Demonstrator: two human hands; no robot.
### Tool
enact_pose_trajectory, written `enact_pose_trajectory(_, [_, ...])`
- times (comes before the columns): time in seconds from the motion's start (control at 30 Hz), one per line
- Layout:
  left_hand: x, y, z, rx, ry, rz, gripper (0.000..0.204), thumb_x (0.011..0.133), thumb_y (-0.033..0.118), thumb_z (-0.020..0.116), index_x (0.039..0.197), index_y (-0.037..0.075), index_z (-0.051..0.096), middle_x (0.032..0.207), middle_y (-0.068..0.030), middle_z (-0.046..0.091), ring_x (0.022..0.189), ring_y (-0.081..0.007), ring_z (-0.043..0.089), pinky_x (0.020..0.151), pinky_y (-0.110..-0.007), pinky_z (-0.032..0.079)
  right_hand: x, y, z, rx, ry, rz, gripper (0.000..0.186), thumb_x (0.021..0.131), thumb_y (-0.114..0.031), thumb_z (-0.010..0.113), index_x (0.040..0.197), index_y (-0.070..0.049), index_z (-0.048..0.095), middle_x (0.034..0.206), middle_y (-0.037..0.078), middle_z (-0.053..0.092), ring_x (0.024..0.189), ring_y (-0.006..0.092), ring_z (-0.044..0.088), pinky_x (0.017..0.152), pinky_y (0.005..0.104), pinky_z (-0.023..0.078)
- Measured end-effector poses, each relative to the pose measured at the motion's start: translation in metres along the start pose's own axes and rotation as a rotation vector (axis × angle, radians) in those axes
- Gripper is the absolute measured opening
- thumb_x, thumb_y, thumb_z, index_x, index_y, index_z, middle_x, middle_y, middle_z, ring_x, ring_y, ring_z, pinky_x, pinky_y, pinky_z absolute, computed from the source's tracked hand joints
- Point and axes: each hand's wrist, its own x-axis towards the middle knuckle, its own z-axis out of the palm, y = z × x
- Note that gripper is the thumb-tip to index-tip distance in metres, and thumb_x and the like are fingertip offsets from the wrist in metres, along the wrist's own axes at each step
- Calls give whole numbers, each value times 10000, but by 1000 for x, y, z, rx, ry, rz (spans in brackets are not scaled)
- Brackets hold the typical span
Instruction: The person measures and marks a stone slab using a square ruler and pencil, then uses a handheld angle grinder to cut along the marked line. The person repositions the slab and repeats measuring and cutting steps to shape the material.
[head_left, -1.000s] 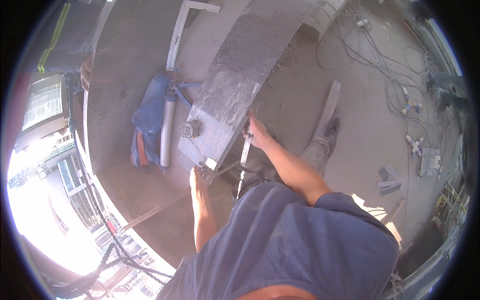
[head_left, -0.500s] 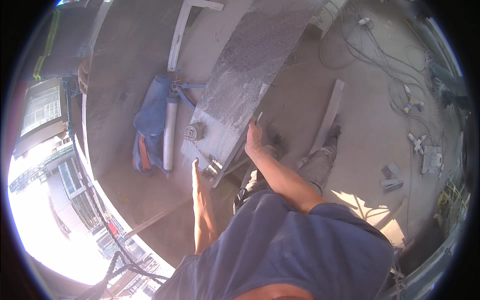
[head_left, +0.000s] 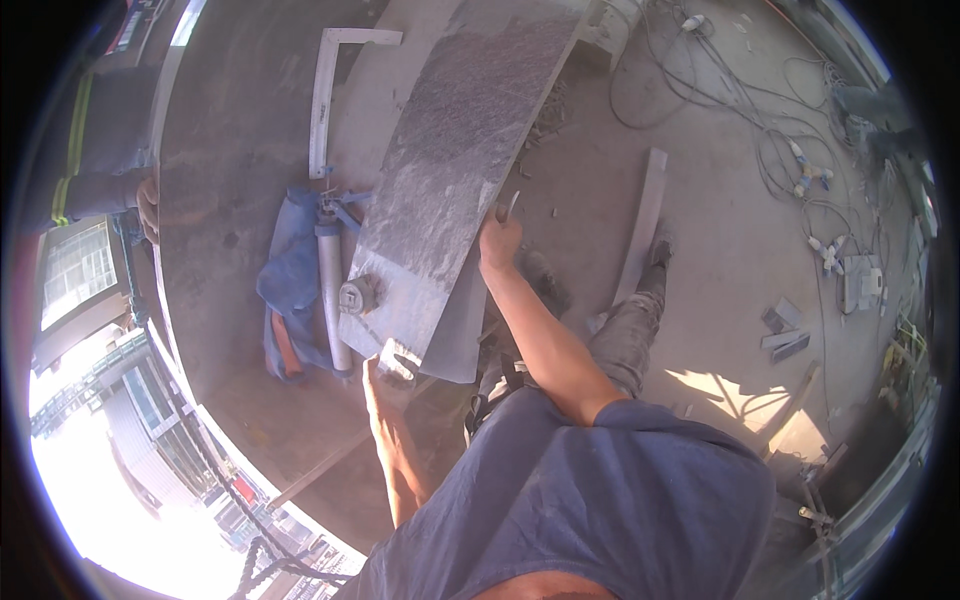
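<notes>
A long grey stone slab (head_left: 440,130) runs away from me, with a rough dark face and a paler, smoother near end. At its near left corner is my left hand (head_left: 385,385), the thumb up and the fingers in glaring sunlight, apparently curled at the slab's end. Beside the slab's right edge, my right hand (head_left: 499,243) is closed, with a small pale, thin thing sticking out of it that I cannot make out. A round grey object (head_left: 357,295) of unclear kind lies on the slab's pale end. Under the right edge shows a second grey slab (head_left: 457,335).
Left of the slab lie a metal square (head_left: 322,110), a caulking gun (head_left: 332,290) and a blue cloth (head_left: 287,255). Another person's hand (head_left: 148,205) rests at the far left edge. Cables (head_left: 770,130), a pale bar (head_left: 642,225) and stone offcuts (head_left: 783,325) lie to the right.
My left hand has closed in at the slab's near end. My right hand has moved a little farther along the slab's right edge. The whole view has shifted slightly.
</notes>
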Motion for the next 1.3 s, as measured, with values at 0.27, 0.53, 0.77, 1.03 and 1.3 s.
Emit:
enact_pose_trajectory(0.27, [-17, 10, 18, 66, 38, 63, 700, 891, 410, 806, 1345, -81, 602, 1302, -179, 656, 1176, -338, 661, 1013, -488, 567, 55, -113, -26, 34, 171, -8, 328, 1059, -272, 795, 1043, 56, 793, 948, 70, 734, 909, 169, 637, 873, 385, 517])
enact_pose_trajectory(0.53, [-4, 4, 13, 28, 9, -7, 749, 896, 400, 796, 1415, -79, 545, 1327, -204, 656, 1200, -355, 673, 1040, -531, 567, 107, -198, -27, 177, 340, -42, 385, 1044, -240, 821, 761, -139, 580, 785, -51, 499, 771, 106, 468, 720, 373, 408])
enact_pose_trajectory(0.77, [-22, -2, 23, 54, 44, -58, 725, 901, 375, 790, 1435, -52, 549, 1308, -188, 673, 1191, -367, 691, 1054, -516, 587, 174, -192, 35, 290, 302, -60, 184, 1057, -188, 780, 996, -29, 709, 945, 37, 690, 852, 160, 638, 758, 352, 514])
enact_pose_trajectory(1.03, [-27, -4, 18, -23, -11, -50, 643, 918, 349, 783, 1386, -50, 593, 1292, -181, 683, 1160, -343, 700, 984, -480, 625, 147, -173, 23, 41, -40, -119, 403, 1191, -307, 550, 1087, 32, 741, 1002, 79, 740, 954, 168, 685, 865, 331, 524])
enact_pose_trajectory(1.3, [-20, -7, 19, 20, -3, -37, 626, 944, 401, 751, 1420, 22, 603, 1308, -140, 692, 1171, -325, 691, 1038, -488, 579, 3, -105, -82, -385, -454, 366, 680, 1093, -743, 562, 911, -89, 597, 789, -28, 455, 620, 92, 408, 556, 316, 311])
